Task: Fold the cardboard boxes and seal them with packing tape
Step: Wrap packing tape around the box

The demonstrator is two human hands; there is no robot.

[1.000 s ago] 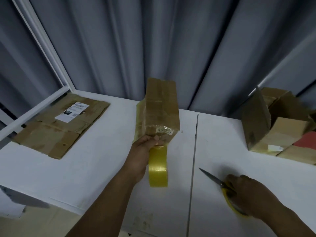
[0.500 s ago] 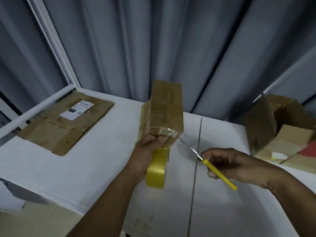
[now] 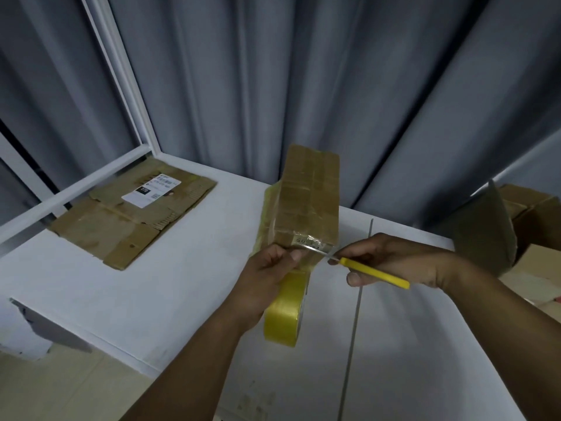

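The left hand point(image 3: 267, 278) is clenched on the near end of a closed cardboard box point(image 3: 312, 202), thumb on top at the edge and fingers wrapped underneath. The box slants up and away from this grip, held clear of the white table point(image 3: 151, 299). Its flaps are shut and glossy tape covers its top and left side, so nothing inside can be seen. Directly below the grip hangs the yellow tape roll point(image 3: 285, 314), on edge. Whether the fingers also hold the roll cannot be told.

The right hand point(image 3: 403, 262) grasps the yellow-handled scissors point(image 3: 373, 271), fingers curled round the handle. The blades reach left to the box's near edge, just beside the left thumb.

Far to the right of the right hand, an open carton point(image 3: 485, 238) sits on the table with a flap raised. More cardboard boxes are packed in behind the flap; their contents are not visible. Well to the left of the left hand, a flattened cardboard sheet point(image 3: 130, 220) with a white label point(image 3: 151, 191) lies on the table beside a white frame point(image 3: 121, 71). Grey curtains point(image 3: 303, 86) hang beyond the box.
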